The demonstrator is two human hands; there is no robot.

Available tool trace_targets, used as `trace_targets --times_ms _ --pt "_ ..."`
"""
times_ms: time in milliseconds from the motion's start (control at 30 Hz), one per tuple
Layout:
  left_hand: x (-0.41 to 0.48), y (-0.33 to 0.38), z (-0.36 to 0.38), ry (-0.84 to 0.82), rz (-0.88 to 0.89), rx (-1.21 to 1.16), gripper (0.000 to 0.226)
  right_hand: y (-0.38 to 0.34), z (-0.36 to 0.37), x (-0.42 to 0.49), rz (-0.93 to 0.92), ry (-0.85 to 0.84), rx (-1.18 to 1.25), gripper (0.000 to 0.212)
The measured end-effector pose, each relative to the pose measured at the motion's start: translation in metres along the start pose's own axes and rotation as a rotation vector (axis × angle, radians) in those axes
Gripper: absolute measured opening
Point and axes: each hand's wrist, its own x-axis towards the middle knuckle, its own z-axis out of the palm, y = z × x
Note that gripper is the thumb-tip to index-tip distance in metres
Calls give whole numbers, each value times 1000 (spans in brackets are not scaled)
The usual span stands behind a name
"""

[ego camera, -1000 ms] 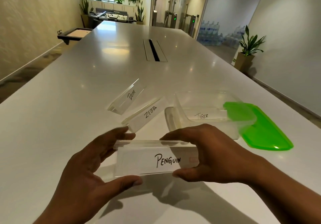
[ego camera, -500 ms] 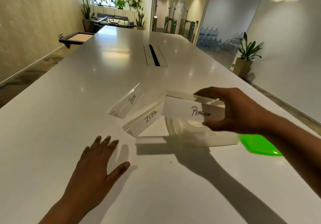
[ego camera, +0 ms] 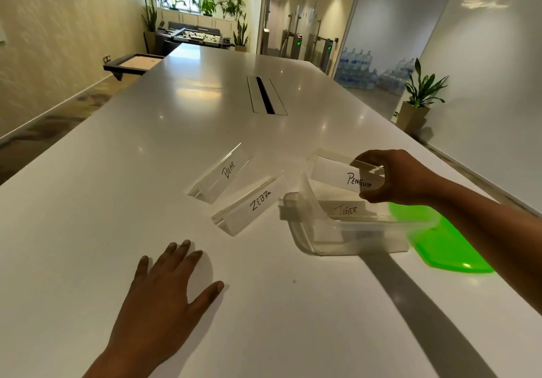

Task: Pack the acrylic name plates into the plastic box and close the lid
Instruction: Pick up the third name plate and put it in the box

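Note:
My right hand [ego camera: 401, 178] grips the PENGUIN name plate [ego camera: 337, 176] by its right end and holds it tilted just above the clear plastic box [ego camera: 349, 238]. Inside the box lies the TIGER name plate [ego camera: 347, 209]. Left of the box, the ZEBRA name plate [ego camera: 249, 206] and the DEAR name plate [ego camera: 220, 173] rest on the white table [ego camera: 117, 201]. The green lid [ego camera: 445, 242] lies flat on the table at the box's right side, partly under my forearm. My left hand [ego camera: 167, 286] is flat on the table, fingers spread, holding nothing.
A cable slot [ego camera: 265, 94] is set into the table's middle farther back. The table's right edge runs close behind my right arm. A potted plant [ego camera: 419, 98] stands on the floor beyond that edge.
My left hand let go of the PENGUIN plate and settled flat on the table. My right hand carried the plate up and right to above the box.

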Motion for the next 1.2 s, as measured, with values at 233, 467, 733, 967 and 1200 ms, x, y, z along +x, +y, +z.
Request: trace_targets --times_ms 233,467,733,967,1200 --pt "3 -3 2 2 -1 -5 101 17 9 12 34 -78 -80 61" --pt "3 -3 3 -2 -7 -10 97 21 21 23 27 -171 -189 62" --pt "3 -4 6 -9 -9 -1 94 21 41 37 27 -280 -236 62" --pt "4 -4 4 -8 -21 -6 95 26 50 39 0 -336 -204 55" --pt "5 -4 5 -14 -25 -2 96 33 47 42 -1 -327 -115 52"
